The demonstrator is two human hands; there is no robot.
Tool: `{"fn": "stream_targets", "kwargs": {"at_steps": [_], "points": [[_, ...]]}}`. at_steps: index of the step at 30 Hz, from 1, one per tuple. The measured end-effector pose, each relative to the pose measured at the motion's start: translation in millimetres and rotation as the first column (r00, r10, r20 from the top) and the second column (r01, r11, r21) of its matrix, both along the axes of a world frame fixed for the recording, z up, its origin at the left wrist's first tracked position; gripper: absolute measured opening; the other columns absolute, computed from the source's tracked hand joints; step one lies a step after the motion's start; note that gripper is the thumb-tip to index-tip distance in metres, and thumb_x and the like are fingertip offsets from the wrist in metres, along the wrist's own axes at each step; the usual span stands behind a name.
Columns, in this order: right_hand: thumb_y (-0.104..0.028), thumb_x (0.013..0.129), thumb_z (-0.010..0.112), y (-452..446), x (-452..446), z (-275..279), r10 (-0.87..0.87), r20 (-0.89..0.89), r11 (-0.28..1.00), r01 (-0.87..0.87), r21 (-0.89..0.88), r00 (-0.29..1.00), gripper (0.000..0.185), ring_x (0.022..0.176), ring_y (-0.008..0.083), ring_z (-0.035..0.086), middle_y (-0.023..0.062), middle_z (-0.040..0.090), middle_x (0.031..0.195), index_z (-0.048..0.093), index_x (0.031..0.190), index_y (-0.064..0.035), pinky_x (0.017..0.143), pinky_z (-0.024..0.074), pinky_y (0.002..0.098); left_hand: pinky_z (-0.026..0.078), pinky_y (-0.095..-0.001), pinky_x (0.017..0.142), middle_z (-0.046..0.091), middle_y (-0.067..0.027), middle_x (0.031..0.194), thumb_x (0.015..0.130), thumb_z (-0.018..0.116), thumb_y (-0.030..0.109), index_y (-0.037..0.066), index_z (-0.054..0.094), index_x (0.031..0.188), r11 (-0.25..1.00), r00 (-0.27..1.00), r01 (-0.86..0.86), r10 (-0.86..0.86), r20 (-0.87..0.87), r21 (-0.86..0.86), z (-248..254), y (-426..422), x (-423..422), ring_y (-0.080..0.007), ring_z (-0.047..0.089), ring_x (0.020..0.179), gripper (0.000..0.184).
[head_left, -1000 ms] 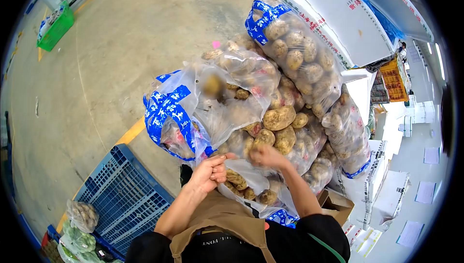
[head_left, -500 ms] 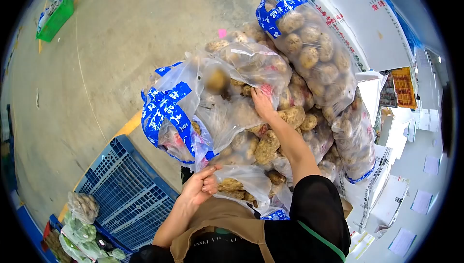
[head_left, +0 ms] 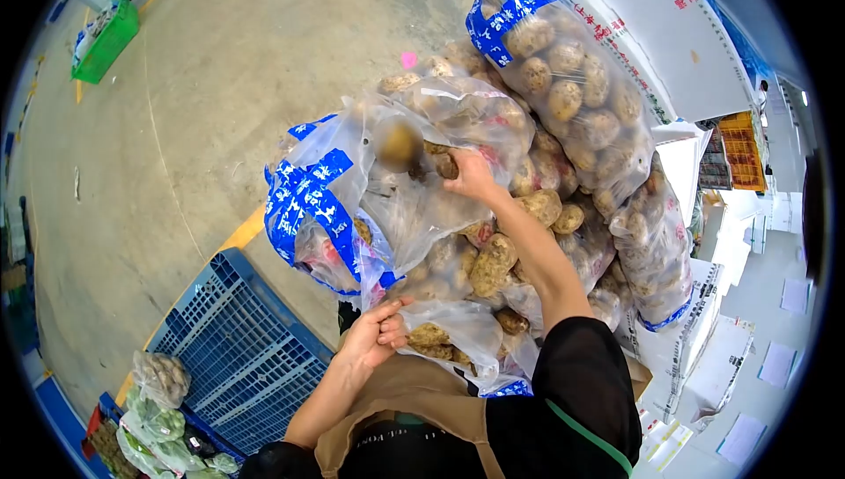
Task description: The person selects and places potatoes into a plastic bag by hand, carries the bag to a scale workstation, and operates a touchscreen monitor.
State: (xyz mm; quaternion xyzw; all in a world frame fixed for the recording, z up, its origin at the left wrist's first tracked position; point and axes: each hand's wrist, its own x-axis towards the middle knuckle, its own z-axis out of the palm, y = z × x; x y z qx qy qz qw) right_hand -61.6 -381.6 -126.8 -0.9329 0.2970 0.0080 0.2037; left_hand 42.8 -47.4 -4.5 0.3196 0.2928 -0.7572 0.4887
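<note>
My right hand reaches into the mouth of a clear plastic bag of potatoes, fingers closed round a dark, soil-covered potato. Plastic partly veils a blurred potato just left of it. Blue printed handles lie on the left side of that bag. Close to my body, my left hand is curled, its thumb and forefinger pinching what looks like the edge of a lower plastic bag. Bare potatoes lie under my right forearm.
Full potato bags are heaped at the right, against white printed boxes. A blue slatted pallet is at lower left, beside bagged vegetables. A green crate stands on the concrete floor at far left.
My right hand has shifted slightly left and down, and the dark potato at its fingers shows more. My left hand keeps its pinch in nearly the same place.
</note>
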Motion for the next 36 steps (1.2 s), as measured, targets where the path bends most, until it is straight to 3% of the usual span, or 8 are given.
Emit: {"fn": "stream_targets", "kwargs": {"at_steps": [3,8,18,21,30,31,34,36], "points": [[-0.027,0.058,0.077,24,-18,32,-0.235,0.284,0.948,0.154,0.279,0.930,0.069,0.090,0.0286,0.060,0.0149,0.061,0.104,0.053,0.115,0.0034,0.080,0.0484,0.0366,0.025,-0.0221,0.045,0.032,0.0070,0.052,0.093,0.047,0.018,0.006,0.052,0.110,1.000,1.000,-0.015,0.015,0.016,0.004,3,3,-2,-0.0047,0.025,0.040,0.021],[-0.018,0.069,0.075,87,-43,110,-0.655,0.316,0.445,0.012,0.896,0.687,0.067,0.096,0.0148,0.057,0.0059,0.059,0.107,0.045,0.125,0.0021,0.081,0.0480,0.0295,0.025,-0.0215,0.046,0.031,0.0073,0.052,0.093,0.048,0.018,0.007,0.052,0.110,1.000,0.995,0.031,-0.031,0.096,0.006,11,0,-12,-0.0045,0.025,0.040,0.021],[-0.008,0.077,0.069,177,-135,148,-0.849,0.344,0.403,0.070,0.913,0.402,0.046,0.086,0.0138,0.059,0.0055,0.061,0.096,0.051,0.119,0.0002,0.074,0.0507,0.0292,0.025,-0.0211,0.043,0.028,0.0083,0.051,0.092,0.052,0.018,0.009,0.057,0.105,0.997,0.988,0.065,-0.058,0.142,-0.052,14,16,-29,-0.0049,0.025,0.040,0.017],[-0.012,0.080,0.067,219,-178,111,-0.994,-0.097,-0.083,-0.259,0.962,-0.041,0.031,0.079,0.0209,0.061,0.0081,0.062,0.092,0.056,0.107,0.0002,0.068,0.0519,0.0346,0.027,-0.0195,0.040,0.028,0.0072,0.051,0.094,0.046,0.014,0.009,0.058,0.111,0.999,0.986,0.048,-0.049,0.161,0.009,21,19,-38,-0.0058,0.024,0.040,0.021],[-0.031,0.086,0.061,302,-486,70,-0.578,-0.150,0.336,-0.402,0.852,-0.802,0.030,0.088,0.0244,0.057,0.0092,0.059,0.099,0.055,0.103,-0.0062,0.081,0.0476,0.0438,0.031,-0.0205,0.042,0.030,0.0059,0.054,0.094,0.045,0.012,0.008,0.055,0.119,0.987,0.975,0.145,-0.153,0.162,0.066,19,23,-50,-0.0065,0.025,0.041,0.027],[-0.032,0.085,0.063,307,-518,91,-0.411,0.032,0.384,-0.141,0.913,-0.911,0.032,0.085,0.0243,0.057,0.0087,0.060,0.096,0.055,0.103,-0.0060,0.081,0.0478,0.0435,0.030,-0.0203,0.041,0.029,0.0060,0.053,0.094,0.046,0.011,0.008,0.056,0.118,0.985,0.967,0.148,-0.162,0.198,0.084,24,22,-52,-0.0062,0.025,0.040,0.027],[-0.054,0.090,0.044,327,-622,88,-0.412,0.242,0.618,-0.074,0.783,-0.879,0.058,0.099,0.0335,0.053,0.0200,0.053,0.111,0.048,0.110,0.0003,0.086,0.0467,0.0413,0.030,-0.0197,0.040,0.029,0.0064,0.053,0.093,0.045,0.011,0.009,0.056,0.118,0.985,0.959,0.145,-0.162,0.232,0.090,27,22,-58,-0.0059,0.024,0.040,0.026],[-0.058,0.092,0.032,333,-657,91,-0.188,-0.121,0.346,-0.181,0.921,-0.975,0.064,0.098,0.0368,0.054,0.0259,0.056,0.101,0.043,0.112,0.0017,0.083,0.0474,0.0468,0.030,-0.0194,0.040,0.029,0.0065,0.054,0.094,0.045,0.011,0.009,0.056,0.118,0.987,0.965,0.144,-0.155,0.213,0.066,27,23,-58,-0.0058,0.025,0.040,0.026]]}}
